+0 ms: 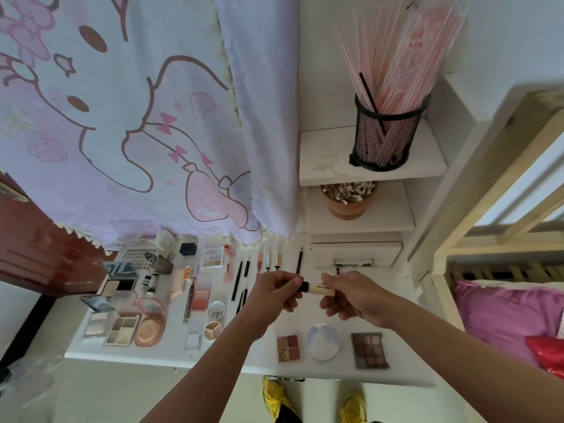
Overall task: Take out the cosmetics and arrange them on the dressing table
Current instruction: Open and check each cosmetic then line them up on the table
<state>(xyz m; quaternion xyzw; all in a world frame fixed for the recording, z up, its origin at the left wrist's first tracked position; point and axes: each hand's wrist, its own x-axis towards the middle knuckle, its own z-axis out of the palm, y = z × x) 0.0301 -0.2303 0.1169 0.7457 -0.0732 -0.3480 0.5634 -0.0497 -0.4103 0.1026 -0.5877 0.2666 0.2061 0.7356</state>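
At mid-frame above the dressing table (341, 366), the left hand (274, 293) pinches the black cap and the right hand (351, 296) clamps the cream barrel of a small cosmetic tube (314, 288), probably light, stiff and slick, best held by both ends.

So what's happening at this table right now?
A person is holding a small cream tube with a black cap in both hands: the left hand at the cap end, the right hand on the body. Below, the white dressing table already carries rows of palettes, compacts and pencils.
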